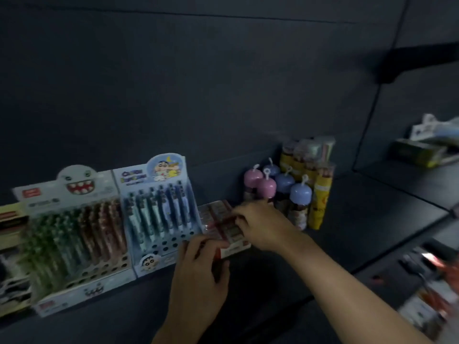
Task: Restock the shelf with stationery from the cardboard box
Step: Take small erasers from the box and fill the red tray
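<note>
**Red-and-white stationery box (224,228) on the shelf, both hands on it**

The red-and-white stationery box lies flat on the dark shelf (360,219), in the gap between the cartoon pen display (159,207) on its left and a cluster of dome-capped bottles (278,189) on its right. Rows of small wrapped packs fill it; blur hides what they are.

The left hand (198,271) reaches in from the near side. It grips the box's near left corner, fingers curled over the edge. The right hand (260,227) lies over the right side of the box, with bent fingers touching the top packs. I cannot tell whether it pinches one or only presses.

Left of the cartoon display stands a monster-face pen display (74,227), packed with green, teal and brown pens. The bottles have pink and blue caps with small loops on top. Behind them and to their right stand yellow tubes (321,194). Far right, a neighbouring shelf carries a few blurred cartons (419,151).
</note>
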Action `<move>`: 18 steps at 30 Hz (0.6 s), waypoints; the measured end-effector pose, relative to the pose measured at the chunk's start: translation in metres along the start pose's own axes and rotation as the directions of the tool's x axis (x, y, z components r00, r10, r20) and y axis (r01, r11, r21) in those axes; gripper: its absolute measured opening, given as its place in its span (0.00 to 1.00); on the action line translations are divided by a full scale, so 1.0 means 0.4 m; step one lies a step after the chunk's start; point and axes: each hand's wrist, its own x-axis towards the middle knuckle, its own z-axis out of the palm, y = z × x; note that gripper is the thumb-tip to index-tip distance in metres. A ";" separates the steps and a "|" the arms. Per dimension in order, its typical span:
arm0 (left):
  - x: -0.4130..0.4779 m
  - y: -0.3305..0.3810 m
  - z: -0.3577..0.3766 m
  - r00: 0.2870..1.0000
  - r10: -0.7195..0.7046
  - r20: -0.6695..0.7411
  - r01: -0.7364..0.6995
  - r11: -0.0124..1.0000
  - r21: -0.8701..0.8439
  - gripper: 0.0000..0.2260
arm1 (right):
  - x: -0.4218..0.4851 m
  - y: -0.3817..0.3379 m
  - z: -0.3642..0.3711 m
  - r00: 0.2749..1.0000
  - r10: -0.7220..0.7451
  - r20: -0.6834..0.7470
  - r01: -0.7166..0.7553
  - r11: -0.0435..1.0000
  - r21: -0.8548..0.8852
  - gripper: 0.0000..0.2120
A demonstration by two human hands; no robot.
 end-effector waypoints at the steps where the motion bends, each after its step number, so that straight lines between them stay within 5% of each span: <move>1: 0.000 0.009 -0.004 1.000 0.020 0.012 -0.020 1.000 -0.004 0.15 | -0.054 0.002 -0.005 0.996 0.010 -0.091 -0.003 0.997 0.076 0.12; 5: -0.031 0.102 0.000 0.973 0.227 0.051 -0.227 0.974 0.000 0.11 | -0.361 0.011 -0.029 0.891 0.213 -0.401 -0.113 0.959 0.259 0.07; 9: -0.129 0.310 0.060 0.867 0.485 0.112 -0.459 0.866 -0.196 0.07 | -0.702 0.080 -0.014 0.759 0.468 -0.453 -0.349 0.880 0.324 0.07; 13: -0.322 0.543 0.227 0.652 0.706 0.277 -0.610 0.705 -0.361 0.03 | -1.072 0.193 0.057 0.594 0.723 -0.352 -0.653 0.689 0.314 0.07; 18: -0.618 0.809 0.463 0.298 0.775 0.557 -0.674 0.584 -0.452 0.09 | -1.598 0.282 0.131 0.181 0.963 -0.201 -0.847 0.257 0.465 0.04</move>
